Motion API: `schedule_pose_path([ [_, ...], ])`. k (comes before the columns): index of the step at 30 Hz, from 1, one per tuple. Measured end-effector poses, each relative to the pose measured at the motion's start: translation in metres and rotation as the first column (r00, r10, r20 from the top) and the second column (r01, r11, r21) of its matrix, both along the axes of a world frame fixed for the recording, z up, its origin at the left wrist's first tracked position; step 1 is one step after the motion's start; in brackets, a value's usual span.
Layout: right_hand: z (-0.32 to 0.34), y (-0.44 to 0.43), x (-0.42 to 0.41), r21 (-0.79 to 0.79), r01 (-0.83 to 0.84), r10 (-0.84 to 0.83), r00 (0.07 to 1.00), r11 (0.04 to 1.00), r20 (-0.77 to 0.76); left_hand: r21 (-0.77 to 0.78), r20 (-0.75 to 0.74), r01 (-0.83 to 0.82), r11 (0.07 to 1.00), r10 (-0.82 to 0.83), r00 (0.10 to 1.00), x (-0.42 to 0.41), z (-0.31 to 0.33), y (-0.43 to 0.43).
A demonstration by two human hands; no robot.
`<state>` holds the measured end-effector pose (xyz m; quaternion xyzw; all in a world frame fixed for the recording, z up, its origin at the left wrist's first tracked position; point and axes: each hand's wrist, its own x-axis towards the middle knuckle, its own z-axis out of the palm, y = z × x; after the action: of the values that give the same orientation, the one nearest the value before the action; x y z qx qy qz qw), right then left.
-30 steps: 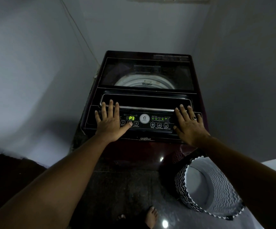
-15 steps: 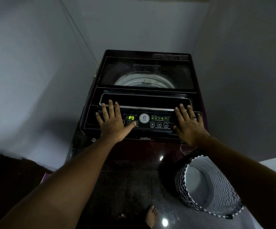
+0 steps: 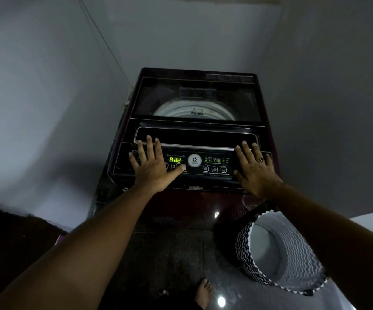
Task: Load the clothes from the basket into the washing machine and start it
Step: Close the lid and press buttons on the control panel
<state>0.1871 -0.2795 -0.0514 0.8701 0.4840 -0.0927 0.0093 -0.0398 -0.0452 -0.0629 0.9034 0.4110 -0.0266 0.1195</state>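
Left hand: fingers straight and spread, flat on the left end of the panel, holding nothing. The thumb reaches right, with its tip on a button just under the display.
Right hand: also flat and spread, resting on the panel's right end and holding nothing. There is a ring on one finger.
Change: the thumb has slid right, off the numbered buttons, and the display now shows "Add" where it showed "P3" half a second ago.
Button: the thumb covers most of its label, which is probably start/pause.
Lid: down. The drum rim shows through the dark glass, but no clothes can be made out in this light.
Basket: on the floor just beside the washer, under the right forearm. The part of its lining in view is bare.
Meaning: loading looks finished, and the press seems to have registered, since the programme number has given way to a prompt.
Next: judging by "Add", the washer may be waiting for something, perhaps detergent, so the start is not yet certain.
Risk: lifting the hands too soon could leave the cycle unstarted.
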Motion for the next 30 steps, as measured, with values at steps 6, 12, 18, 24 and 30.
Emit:
schedule_pose_path([
  [6, 0.012, 0.002, 0.002, -0.049, -0.014, 0.012, 0.999, 0.999, -0.04, -0.036, -0.048, 0.129, 0.991, -0.131, 0.99, -0.017, 0.005, 0.016],
  [12, 0.014, -0.004, -0.012, -0.027, 0.022, -0.021, 1.0, 0.999, 0.016, 0.028, -0.076, 0.301, 0.953, -0.299, 0.951, -0.049, 0.008, 0.028],
  [18, 0.007, -0.023, -0.029, -0.046, 0.042, -0.039, 0.998, 0.998, 0.047, 0.055, -0.126, 0.345, 0.937, -0.336, 0.933, -0.073, 0.004, 0.023],
  [24, 0.014, -0.031, -0.039, -0.077, 0.054, -0.055, 0.998, 0.996, -0.009, -0.008, -0.2, 0.353, 0.935, -0.348, 0.916, -0.075, 0.013, 0.019],
  [30, 0.019, -0.028, -0.043, -0.144, 0.059, -0.061, 0.998, 0.988, -0.006, -0.042, -0.222, 0.356, 0.933, -0.356, 0.908, -0.074, 0.017, 0.021],
])
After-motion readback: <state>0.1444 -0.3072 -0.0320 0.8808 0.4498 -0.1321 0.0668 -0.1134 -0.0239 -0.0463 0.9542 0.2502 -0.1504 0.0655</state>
